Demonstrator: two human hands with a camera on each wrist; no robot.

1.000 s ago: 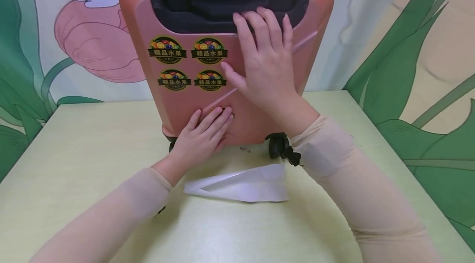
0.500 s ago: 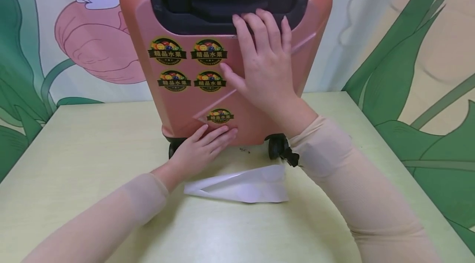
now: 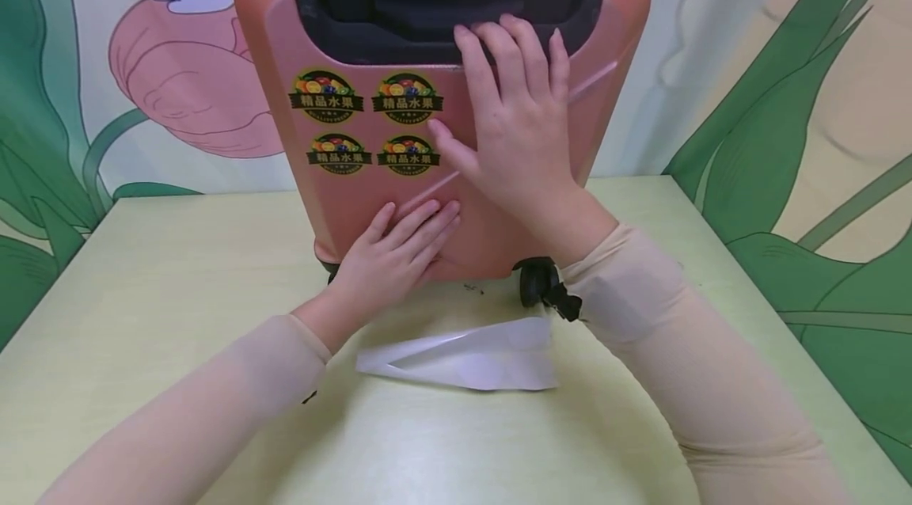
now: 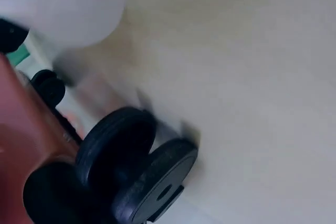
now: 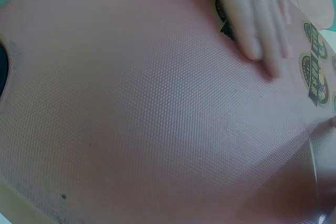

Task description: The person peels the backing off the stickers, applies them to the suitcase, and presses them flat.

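A pink hard-shell suitcase [image 3: 492,244] stands upright on the table. Several round fruit stickers [image 3: 326,97] with dark banners are on its upper left face. My left hand [image 3: 381,263] lies with extended fingers against the lower face, over another sticker [image 5: 226,17], which peeks out beside it in the right wrist view and is hidden in the head view. Higher up, my right hand [image 3: 520,121] rests spread on the face, fingertips at the edge of the black handle recess [image 3: 399,38]. Neither hand grips anything.
A folded white backing sheet [image 3: 492,358] lies on the table [image 3: 178,291] in front of the suitcase. Black wheels [image 4: 157,182] show beneath the suitcase in the left wrist view. A wall cloth with plant drawings [image 3: 784,283] stands behind.
My left hand slid down, baring the lower sticker half a second ago, and has moved back up over it. My right hand keeps its place on the suitcase.
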